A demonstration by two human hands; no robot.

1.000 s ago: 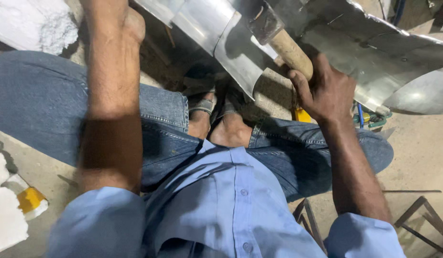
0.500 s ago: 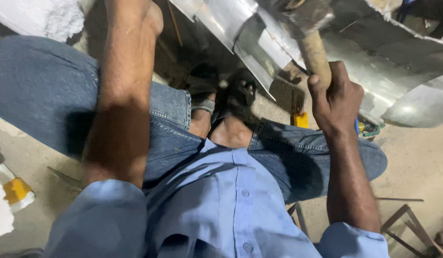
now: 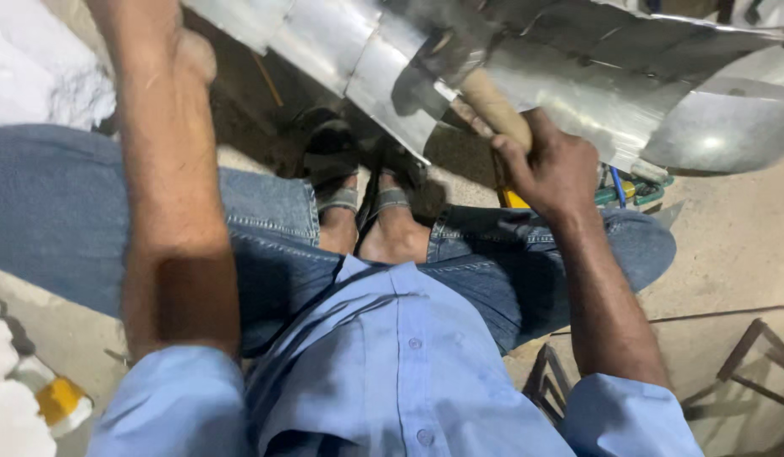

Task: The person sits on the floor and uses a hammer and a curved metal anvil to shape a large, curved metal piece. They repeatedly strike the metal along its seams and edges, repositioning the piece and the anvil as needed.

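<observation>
Nearest the camera, a light blue buttoned shirt [image 3: 392,372] is filling the bottom of the view, its sleeves ending above both forearms. Below it, blue jeans [image 3: 265,237] are covering knees that are spreading wide to either side, and two feet in dark strapped sandals [image 3: 358,169] are resting side by side on the dusty concrete floor [image 3: 730,245] between the legs.

The right hand [image 3: 552,169] is wrapping its fingers tightly around the pale wooden handle of a hammer [image 3: 485,97]. The handle is slanting up and to the left from the fist; the dark metal head, blurred, is lying against the sheet metal above the sandals.

The left forearm is reaching straight up along the left side of the view. The left hand [image 3: 193,55] is only partly showing at the top edge, its heel close beside the sheet's left end; its fingers are running out of view, so I cannot tell whether they are closing on anything.

Farthest off, the sheet metal [image 3: 578,76] is stretching across the top: thin, silvery and shiny, bent into broad curving folds with dull reflections and a lower edge that is dipping towards the feet. A yellow and green object [image 3: 637,190] is peeking out beneath it, right of the fist.
</observation>
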